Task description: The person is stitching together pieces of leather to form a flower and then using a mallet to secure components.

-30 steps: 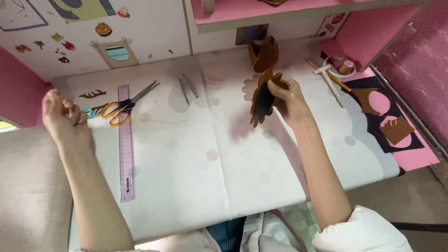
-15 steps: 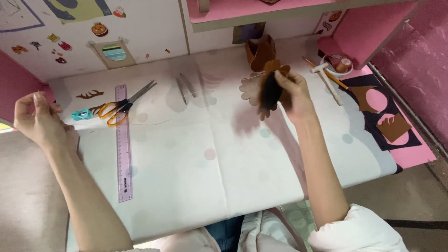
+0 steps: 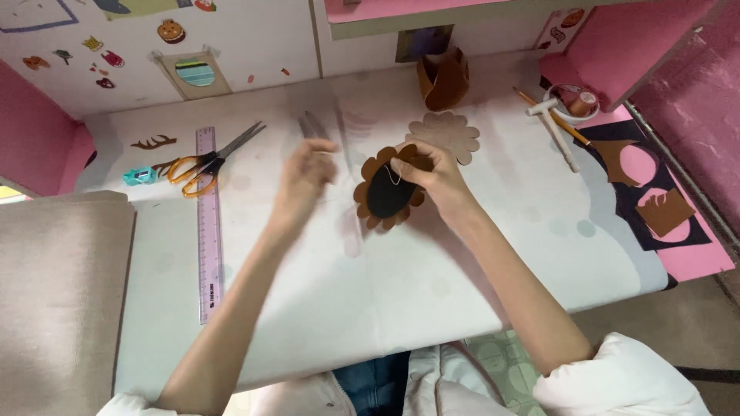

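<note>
My right hand holds a brown scalloped felt piece with a black oval centre just above the white table. A thin thread runs across the piece near my fingers. My left hand is blurred, a short way left of the piece, fingers pinched as if on the thread; what it grips is too small to see. A second, lighter scalloped piece lies flat behind my right hand.
Orange-handled scissors, a purple ruler and a small teal object lie at left. A brown felt cup stands at the back. Pencil, white tool and tape roll sit right, beside brown and black scraps.
My left hand has swung from the far left edge of the table in to the middle, close to the felt piece. My right hand has lowered and turned the piece to face me.
</note>
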